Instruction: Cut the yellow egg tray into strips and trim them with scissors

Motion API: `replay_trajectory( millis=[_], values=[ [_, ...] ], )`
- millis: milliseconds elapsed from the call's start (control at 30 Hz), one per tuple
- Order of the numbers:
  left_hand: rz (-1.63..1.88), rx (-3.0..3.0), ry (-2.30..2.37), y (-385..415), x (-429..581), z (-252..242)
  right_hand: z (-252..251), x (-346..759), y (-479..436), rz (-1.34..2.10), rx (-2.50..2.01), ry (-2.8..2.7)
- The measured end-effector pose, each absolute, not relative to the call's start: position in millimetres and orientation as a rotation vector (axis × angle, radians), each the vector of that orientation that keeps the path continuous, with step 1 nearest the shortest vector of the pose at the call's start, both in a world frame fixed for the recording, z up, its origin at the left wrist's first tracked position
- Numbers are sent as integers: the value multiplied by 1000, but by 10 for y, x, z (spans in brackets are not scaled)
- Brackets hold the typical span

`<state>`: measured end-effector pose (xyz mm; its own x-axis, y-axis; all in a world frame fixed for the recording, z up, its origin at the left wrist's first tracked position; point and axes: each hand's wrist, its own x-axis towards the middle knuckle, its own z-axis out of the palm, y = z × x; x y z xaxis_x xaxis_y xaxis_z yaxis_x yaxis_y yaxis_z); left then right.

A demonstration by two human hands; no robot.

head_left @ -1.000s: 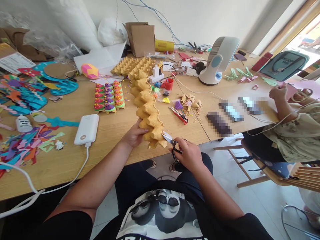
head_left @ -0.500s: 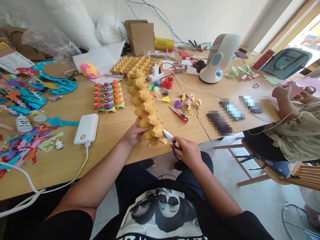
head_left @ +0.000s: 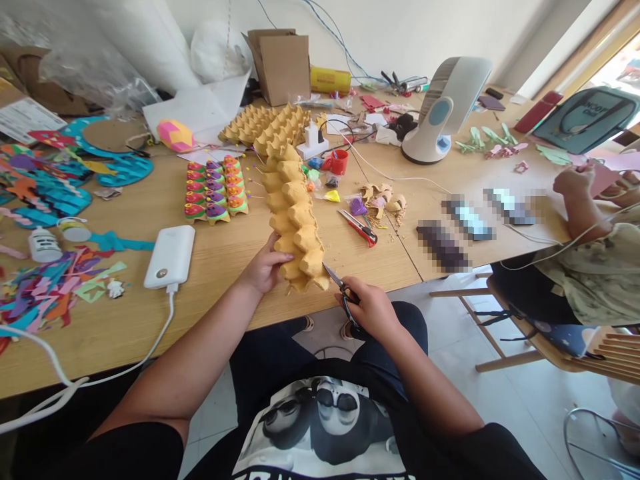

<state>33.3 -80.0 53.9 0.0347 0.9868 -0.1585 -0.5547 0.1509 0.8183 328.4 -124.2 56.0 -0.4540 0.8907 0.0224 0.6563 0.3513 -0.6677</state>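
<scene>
My left hand [head_left: 263, 267] grips the near end of a long yellow-brown strip of egg carton [head_left: 293, 213] that runs away from me across the wooden table [head_left: 220, 280]. My right hand [head_left: 373, 310] is closed round the black handles of a pair of scissors [head_left: 337, 283]. The blades point up and left, and their tips touch the carton's near right edge.
A white power bank [head_left: 170, 257] with its cable lies left of my hands. Painted carton cups [head_left: 215, 190], a red utility knife [head_left: 357, 228], carton scraps [head_left: 383, 197], coloured paper cuttings [head_left: 55, 287], a desk fan [head_left: 443, 110] and a cardboard box [head_left: 283, 67] stand further off. Another person [head_left: 590, 253] sits at the right.
The scissor blades have closed a little further into the carton's near edge. Both hands and the strip have shifted slightly left and up in the view.
</scene>
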Motion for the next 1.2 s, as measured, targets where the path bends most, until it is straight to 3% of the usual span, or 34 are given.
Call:
replay_trajectory(
  millis=[600, 933, 1200],
  values=[
    [1402, 644, 979, -811, 324, 516, 629, 3302, -1082, 1127, -1319, -2174],
    [1400, 651, 870, -817, 342, 542, 498, 3308, -1081, 1294, -1258, -1744],
    [1501, 781, 857, -780, 223, 437, 589, 3325, -1150, 1297, -1244, -1883]
  ],
)
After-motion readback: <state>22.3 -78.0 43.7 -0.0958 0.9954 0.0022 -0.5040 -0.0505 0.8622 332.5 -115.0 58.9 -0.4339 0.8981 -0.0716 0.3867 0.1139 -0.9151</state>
